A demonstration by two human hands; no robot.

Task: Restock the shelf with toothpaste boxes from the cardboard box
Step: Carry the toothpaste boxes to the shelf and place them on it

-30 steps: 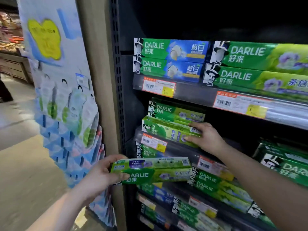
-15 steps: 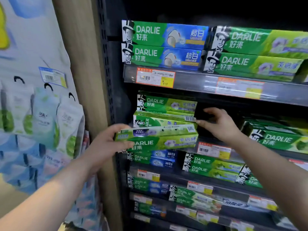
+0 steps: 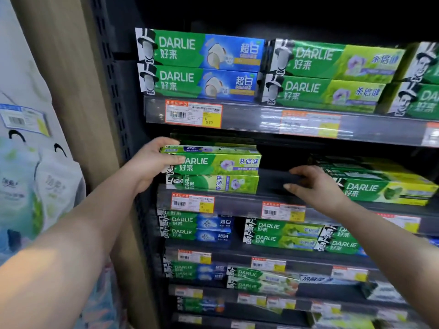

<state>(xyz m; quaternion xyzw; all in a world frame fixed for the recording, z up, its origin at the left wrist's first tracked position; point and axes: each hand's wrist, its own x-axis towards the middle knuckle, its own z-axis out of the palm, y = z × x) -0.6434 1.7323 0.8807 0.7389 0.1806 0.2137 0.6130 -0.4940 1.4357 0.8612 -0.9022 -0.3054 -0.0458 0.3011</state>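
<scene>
My left hand [image 3: 152, 162] grips the left end of a green Darlie toothpaste box [image 3: 221, 161], which rests on top of another green box [image 3: 213, 184] at the left of the second shelf [image 3: 237, 203]. More boxes sit behind it in shadow. My right hand [image 3: 313, 186] hovers over the bare gap in the middle of that shelf, fingers spread, holding nothing. A stack of green Darlie boxes [image 3: 380, 186] lies just right of that hand. The cardboard box is out of view.
The shelf above holds blue-green boxes [image 3: 202, 65] and green boxes [image 3: 332, 74]. Lower shelves carry several more toothpaste boxes [image 3: 280, 233]. A wooden post [image 3: 71, 91] stands left of the shelving, with hanging pouches [image 3: 42, 186] beside it.
My left hand lifted the held box up and right onto the stack on the second shelf. My right hand drew away from the stack to the right, over the gap.
</scene>
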